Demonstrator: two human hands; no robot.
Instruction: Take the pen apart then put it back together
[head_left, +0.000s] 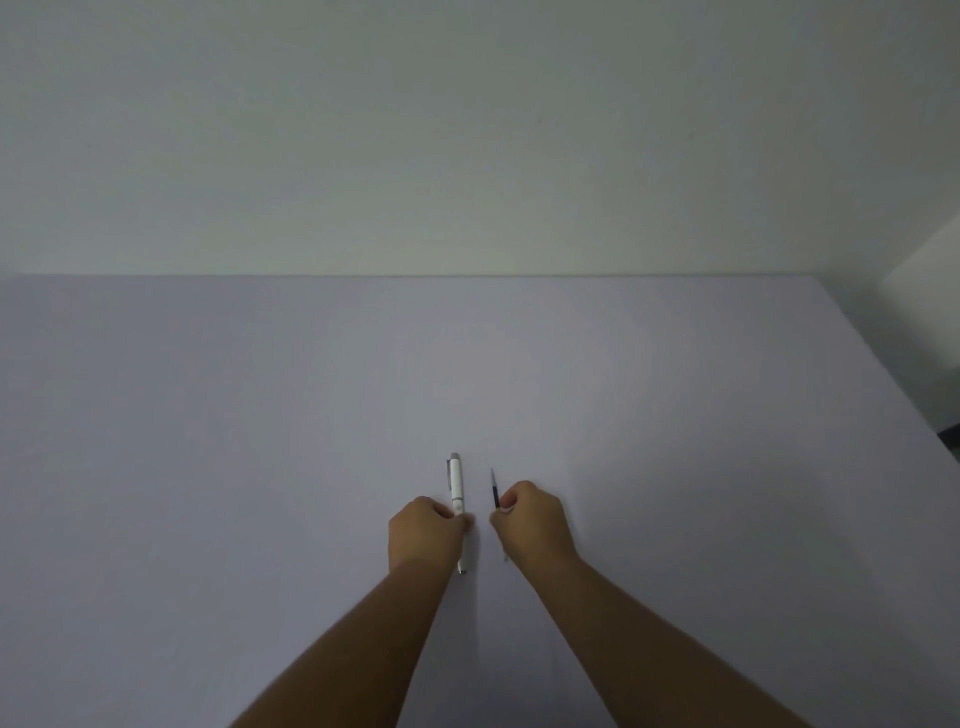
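Note:
A white pen body (456, 483) with a silver clip and cap end lies lengthwise on the pale lilac table (260, 415), pointing away from me. My left hand (427, 532) is closed around its middle; the silver tip shows below the hand. My right hand (532, 519) is closed on a thin dark ink refill (494, 488), whose upper end sticks out above the fingers and whose lower end shows under the wrist. The two parts lie parallel, a small gap apart.
The table's far edge meets a plain pale wall (467, 130). The table's right edge runs diagonally at the far right, with a pale object (930, 312) beyond it.

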